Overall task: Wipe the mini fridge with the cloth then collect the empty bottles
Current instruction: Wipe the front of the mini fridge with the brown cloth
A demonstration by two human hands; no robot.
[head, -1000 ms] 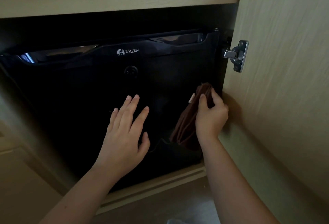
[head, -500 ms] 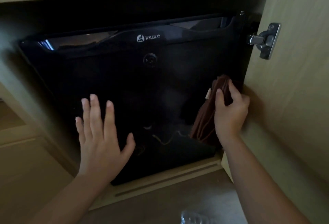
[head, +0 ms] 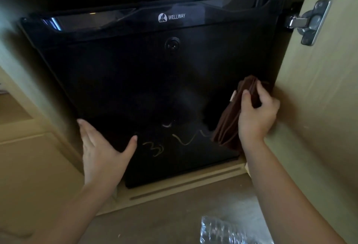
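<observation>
A black mini fridge (head: 147,81) with a WELLWAY logo sits inside a wooden cabinet, its door facing me. My right hand (head: 255,112) grips a folded brown cloth (head: 230,121) against the door's lower right side. My left hand (head: 102,152) lies flat with straight fingers at the door's lower left edge, thumb on the black front. Light scribble marks (head: 155,148) show low on the door. A crinkled clear plastic bottle (head: 224,232) lies on the floor at the bottom of the view.
The open cabinet door (head: 321,108) stands at the right, with a metal hinge (head: 310,22) near its top. A wooden base ledge (head: 184,185) runs under the fridge. Cabinet panels (head: 29,166) stand at the left.
My left hand slid from the middle of the door down and left to its lower left edge. My right hand stayed on the cloth at the right side. The view moved closer.
</observation>
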